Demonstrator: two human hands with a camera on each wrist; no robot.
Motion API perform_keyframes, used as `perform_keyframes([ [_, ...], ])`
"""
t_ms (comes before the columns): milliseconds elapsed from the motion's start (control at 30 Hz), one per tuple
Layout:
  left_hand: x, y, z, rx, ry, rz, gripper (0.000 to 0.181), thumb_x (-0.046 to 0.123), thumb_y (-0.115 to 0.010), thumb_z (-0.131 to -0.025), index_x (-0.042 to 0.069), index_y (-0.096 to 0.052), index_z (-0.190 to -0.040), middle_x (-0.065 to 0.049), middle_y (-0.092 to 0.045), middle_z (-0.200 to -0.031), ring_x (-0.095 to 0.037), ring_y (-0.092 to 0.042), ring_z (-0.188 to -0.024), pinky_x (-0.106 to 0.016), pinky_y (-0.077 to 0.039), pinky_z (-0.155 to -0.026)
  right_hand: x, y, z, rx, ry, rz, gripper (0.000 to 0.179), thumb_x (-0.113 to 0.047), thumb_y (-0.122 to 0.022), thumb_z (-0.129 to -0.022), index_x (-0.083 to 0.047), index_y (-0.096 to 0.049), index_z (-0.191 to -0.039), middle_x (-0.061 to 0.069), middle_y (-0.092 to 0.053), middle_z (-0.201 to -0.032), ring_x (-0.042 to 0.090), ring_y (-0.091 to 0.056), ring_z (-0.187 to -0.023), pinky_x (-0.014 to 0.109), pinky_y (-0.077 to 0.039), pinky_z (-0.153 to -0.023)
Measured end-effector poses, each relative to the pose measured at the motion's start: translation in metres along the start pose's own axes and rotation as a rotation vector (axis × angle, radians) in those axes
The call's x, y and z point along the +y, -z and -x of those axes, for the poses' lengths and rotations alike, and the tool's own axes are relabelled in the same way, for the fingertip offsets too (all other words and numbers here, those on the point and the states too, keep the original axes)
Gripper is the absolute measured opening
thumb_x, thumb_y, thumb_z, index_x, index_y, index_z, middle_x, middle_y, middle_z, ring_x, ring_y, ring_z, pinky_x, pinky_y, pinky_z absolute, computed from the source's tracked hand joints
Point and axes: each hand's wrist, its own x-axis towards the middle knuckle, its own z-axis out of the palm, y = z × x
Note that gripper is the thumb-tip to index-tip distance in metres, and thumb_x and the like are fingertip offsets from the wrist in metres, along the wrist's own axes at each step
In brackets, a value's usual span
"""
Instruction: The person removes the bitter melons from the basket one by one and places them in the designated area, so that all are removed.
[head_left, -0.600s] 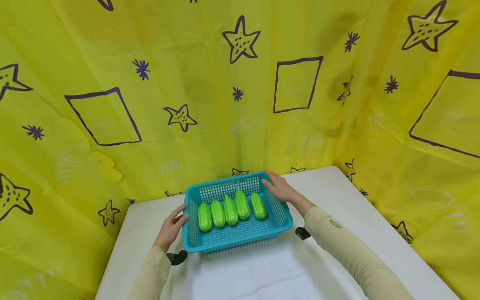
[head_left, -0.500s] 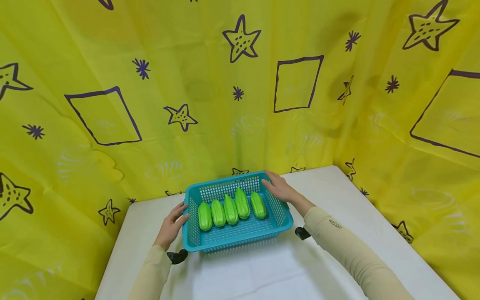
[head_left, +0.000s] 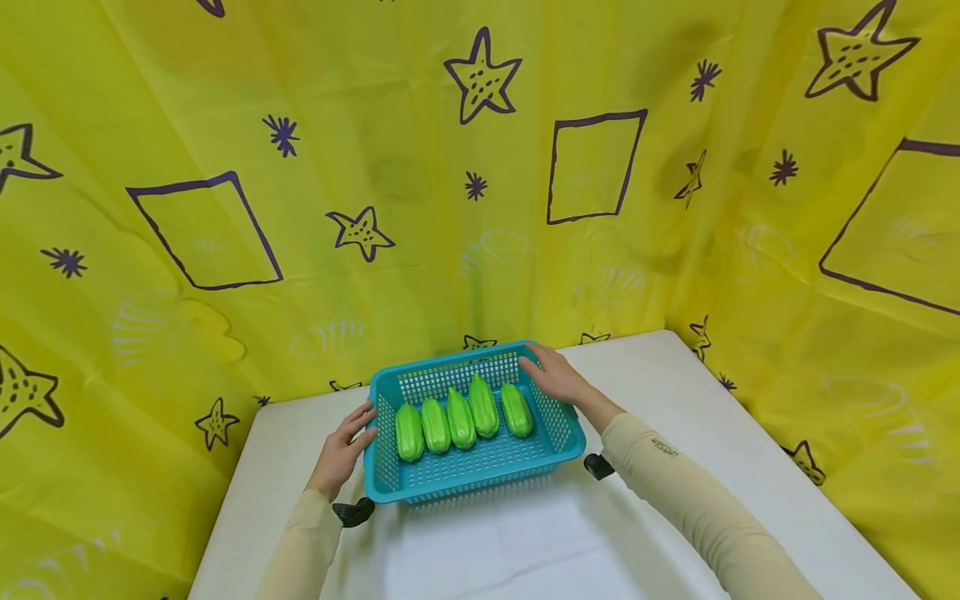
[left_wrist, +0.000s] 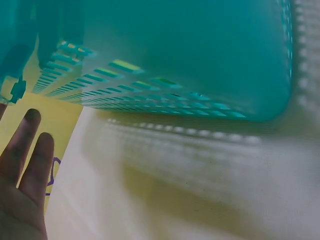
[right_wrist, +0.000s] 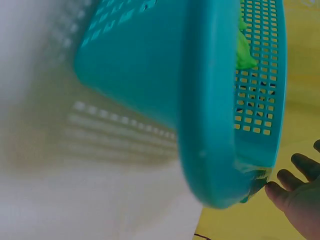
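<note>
Two pale, smooth fabric sleeves [head_left: 300,546] reach in over a matte white table [head_left: 465,550], a black rounded device [head_left: 354,512] beneath each wrist. The left hand [head_left: 341,454] has its fingers nearly straight and parted, fingertips at the left rim without wrapping round it. Between the hands sits a turquoise plastic basket [head_left: 480,479], rectangular with rounded corners, a solid rim and square-holed mesh walls. Inside lie five glossy, ridged green vegetables [head_left: 461,419], oblong, some tapering to a point. The right hand [head_left: 558,377], fingers loosely extended and spread, gripping nothing, lies at the far right corner. Behind hangs a creased yellow curtain [head_left: 420,150] printed with purple stars.
</note>
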Motion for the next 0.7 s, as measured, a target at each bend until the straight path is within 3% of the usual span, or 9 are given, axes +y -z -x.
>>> perform_keyframes([
  [200, -0.016, 0.002, -0.002, -0.035, -0.037, 0.059, 0.048, 0.020, -0.049, -0.104, 0.002, -0.041, -0.148, -0.005, -0.023, -0.161, -0.035, -0.017, -0.147, -0.053, -0.023, -0.115, -0.004, -0.004, -0.006, 0.012, -0.050, -0.043, 0.056, -0.032, -0.042, -0.105, 0.002, -0.035, -0.150, 0.023, -0.038, -0.150, 0.042, -0.036, -0.137, 0.055, -0.031, -0.111],
  [367, -0.023, 0.001, -0.006, -0.044, -0.023, 0.116, 0.048, 0.020, -0.048, -0.104, 0.004, -0.039, -0.149, -0.003, -0.021, -0.162, -0.037, -0.026, -0.144, -0.051, -0.030, -0.112, -0.008, -0.008, -0.011, -0.049, -0.097, -0.058, 0.052, -0.025, -0.049, -0.103, 0.000, -0.039, -0.148, 0.023, -0.043, -0.147, 0.042, -0.046, -0.129, 0.054, -0.042, -0.103],
  [567, -0.032, 0.001, -0.009, -0.029, -0.028, 0.150, 0.051, 0.025, -0.052, -0.103, 0.007, -0.040, -0.150, 0.001, -0.020, -0.162, -0.037, -0.026, -0.144, -0.052, -0.032, -0.110, -0.016, -0.013, -0.017, -0.110, -0.176, -0.095, 0.052, -0.022, -0.053, -0.101, 0.001, -0.042, -0.146, 0.024, -0.043, -0.146, 0.043, -0.041, -0.133, 0.055, -0.041, -0.103],
  [700, -0.033, 0.000, -0.007, -0.035, -0.021, 0.169, 0.052, 0.025, -0.052, -0.103, 0.009, -0.040, -0.150, 0.006, -0.021, -0.161, -0.029, -0.026, -0.145, -0.048, -0.036, -0.109, -0.015, -0.017, -0.020, -0.137, -0.211, -0.111, 0.050, -0.022, -0.054, -0.101, 0.002, -0.045, -0.144, 0.025, -0.043, -0.145, 0.044, -0.043, -0.130, 0.054, -0.044, -0.101],
])
